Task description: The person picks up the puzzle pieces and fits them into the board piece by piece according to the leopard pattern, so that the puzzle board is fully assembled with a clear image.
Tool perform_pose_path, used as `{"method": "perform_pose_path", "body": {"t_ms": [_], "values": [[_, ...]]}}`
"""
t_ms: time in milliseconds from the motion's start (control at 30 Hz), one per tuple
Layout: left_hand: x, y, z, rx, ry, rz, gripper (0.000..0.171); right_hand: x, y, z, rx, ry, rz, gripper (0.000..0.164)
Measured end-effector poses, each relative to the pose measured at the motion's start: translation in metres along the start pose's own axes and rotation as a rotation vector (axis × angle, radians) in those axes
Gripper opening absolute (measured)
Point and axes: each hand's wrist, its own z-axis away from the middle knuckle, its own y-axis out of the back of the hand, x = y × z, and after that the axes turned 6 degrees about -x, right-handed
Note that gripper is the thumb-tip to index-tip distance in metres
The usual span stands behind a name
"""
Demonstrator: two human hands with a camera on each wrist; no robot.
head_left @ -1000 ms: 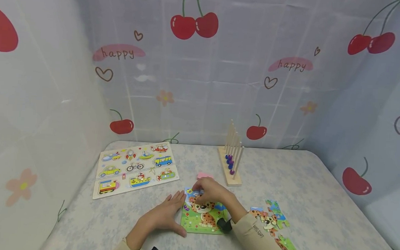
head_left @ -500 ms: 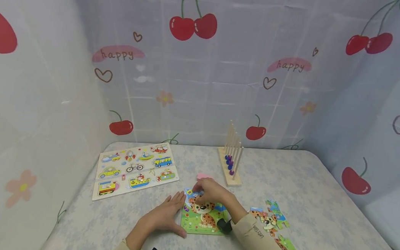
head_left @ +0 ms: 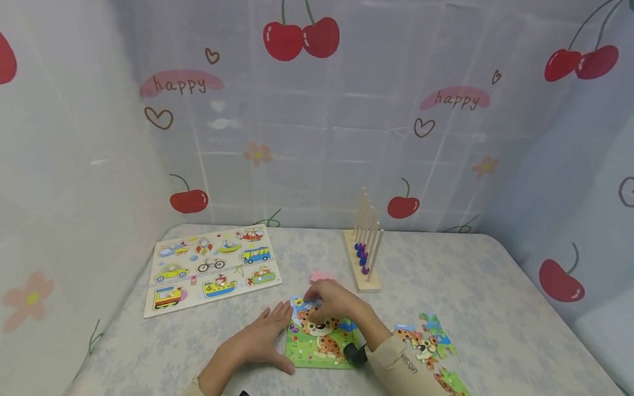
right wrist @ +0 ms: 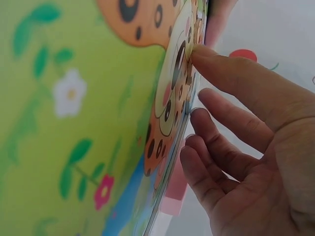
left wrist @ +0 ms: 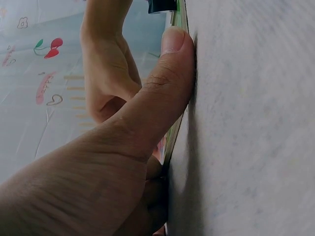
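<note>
Cherry-printed curtain (head_left: 348,139) behind a leopard puzzle (head_left: 307,350)

From the head, the puzzle lay on the table (head_left: 510,331) between the straight-fingered left hand (head_left: 263,339), gripping nothing, and the right hand (head_left: 336,303); loose pieces (head_left: 451,385) lay rightward, perhaps for easy reach.

From the left wrist, the thumb (left wrist: 167,69) met the puzzle's edge, probably against sliding.

From the right wrist, fingers (right wrist: 216,141) were half-curled; whether they pinched anything, I could not tell.
</note>
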Motion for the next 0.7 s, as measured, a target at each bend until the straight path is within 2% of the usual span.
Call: {"method": "perform_pose_path", "body": {"t_ms": [233,400,700], "values": [[0.000,-0.002,-0.001,0.003,-0.006,-0.010,0.127,0.001,0.002,0.008,0.005,-0.006,-0.010,0.040],[-0.001,-0.002,-0.001,0.010,-0.014,-0.021,0.127,0.004,0.005,0.017,0.013,0.010,0.041,0.042],[0.000,-0.001,0.000,0.021,-0.017,-0.014,0.128,0.018,0.014,0.050,0.039,0.027,0.028,0.042]]}}
